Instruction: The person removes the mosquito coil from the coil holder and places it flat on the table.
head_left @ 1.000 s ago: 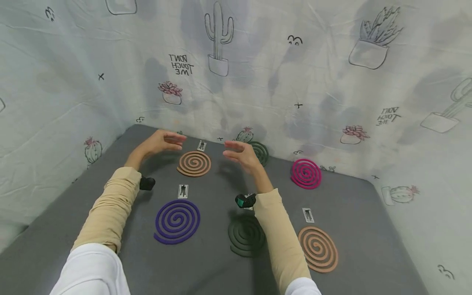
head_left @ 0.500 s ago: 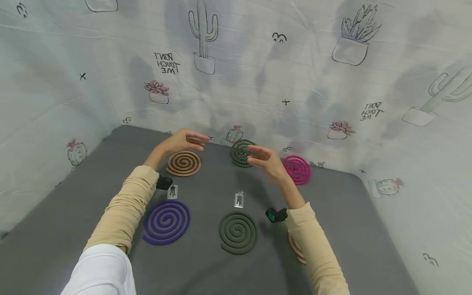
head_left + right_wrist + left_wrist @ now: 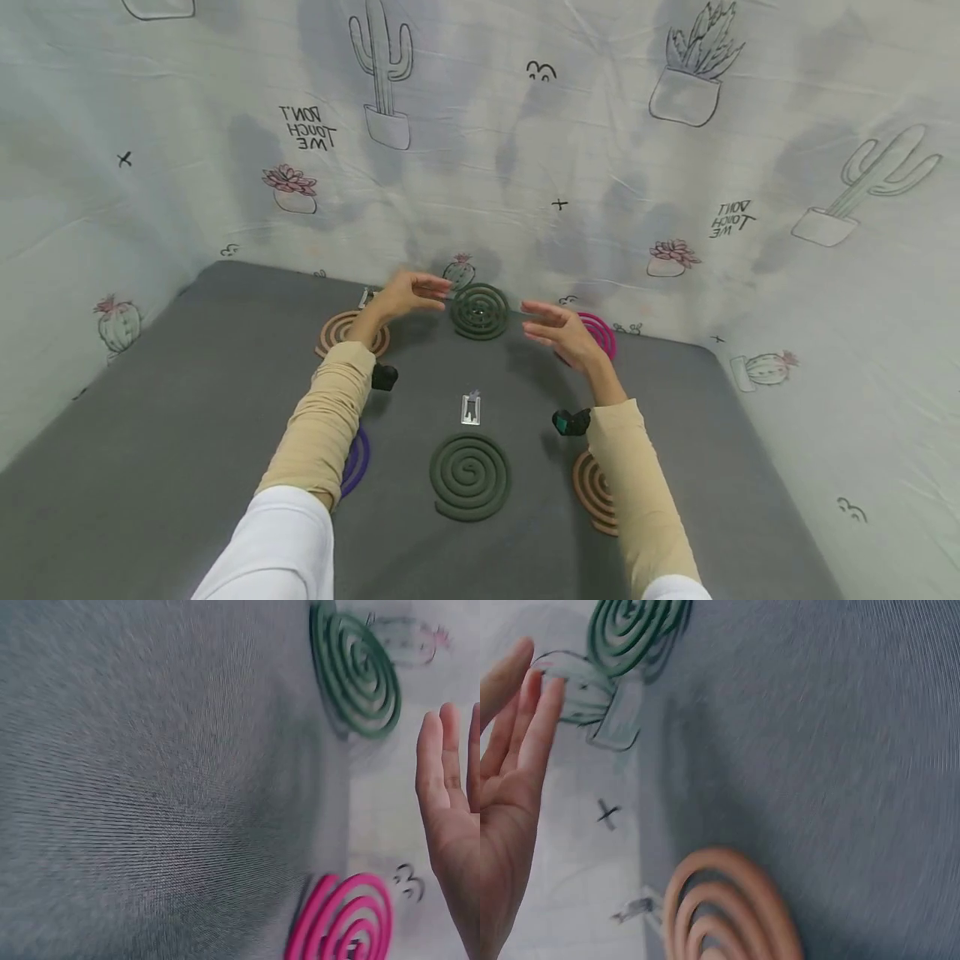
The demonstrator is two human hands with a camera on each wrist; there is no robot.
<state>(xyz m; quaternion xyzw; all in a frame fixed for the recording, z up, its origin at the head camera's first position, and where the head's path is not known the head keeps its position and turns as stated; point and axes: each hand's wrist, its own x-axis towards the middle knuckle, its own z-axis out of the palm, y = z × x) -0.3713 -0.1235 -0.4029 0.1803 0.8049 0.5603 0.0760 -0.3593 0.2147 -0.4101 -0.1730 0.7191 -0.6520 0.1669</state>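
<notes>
At the back of the grey surface, a dark green mosquito coil [image 3: 480, 312] stands raised, with a small bit of metal at its middle. My left hand [image 3: 411, 296] hovers at its left, fingers extended toward it and holding nothing. On its other side is my right hand [image 3: 564, 332], fingers also extended and a gap left before the coil. A pink coil [image 3: 602, 335] is partly covered by the right hand. Behind the left wrist lies a tan coil [image 3: 324, 335], its edge also showing as a tan coil [image 3: 735, 870] in the left wrist view.
Nearer me are another green coil [image 3: 469, 477], a purple coil [image 3: 361, 458] half hidden by the left arm, and a tan coil [image 3: 588, 492] under the right forearm. Metal coil stands [image 3: 471, 409] lie flat. A printed cloth wall [image 3: 480, 125] rises behind.
The head view has turned to the right. My left hand has passed from the tan coil to the raised green coil's left side; my right hand has shifted to that coil's right side.
</notes>
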